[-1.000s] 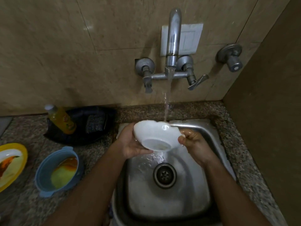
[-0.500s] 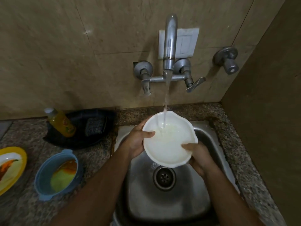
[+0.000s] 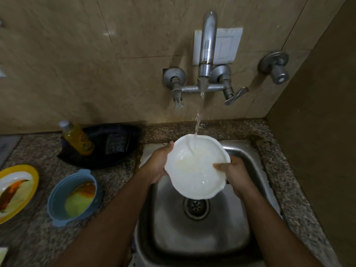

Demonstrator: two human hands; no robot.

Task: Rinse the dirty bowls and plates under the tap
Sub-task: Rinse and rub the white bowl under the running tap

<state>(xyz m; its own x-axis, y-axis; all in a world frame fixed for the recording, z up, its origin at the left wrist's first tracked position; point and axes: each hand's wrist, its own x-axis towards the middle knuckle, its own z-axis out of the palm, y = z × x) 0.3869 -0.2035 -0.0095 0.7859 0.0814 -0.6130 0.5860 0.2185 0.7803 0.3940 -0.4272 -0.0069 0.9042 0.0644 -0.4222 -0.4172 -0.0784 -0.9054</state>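
Observation:
A white bowl [image 3: 196,170] is held over the steel sink [image 3: 202,228], its inside facing up toward me. Water from the wall tap [image 3: 207,47] runs into its far side. My left hand [image 3: 157,164] grips the bowl's left rim from outside. My right hand [image 3: 235,172] holds the right rim, thumb lying inside the bowl. On the counter to the left stand a dirty blue bowl [image 3: 74,197] with yellow and orange residue and a yellow-rimmed plate [image 3: 16,191] with orange smears.
A yellow soap bottle [image 3: 77,138] and a scrub pad [image 3: 116,143] sit in a dark tray [image 3: 100,145] behind the blue bowl. A second valve [image 3: 276,68] sticks out of the wall at right. A brown side wall [image 3: 317,132] closes off the right.
The bowl was turned from tilted away, bottom showing, to inside facing up under the stream. Both hands have kept their hold on its rim.

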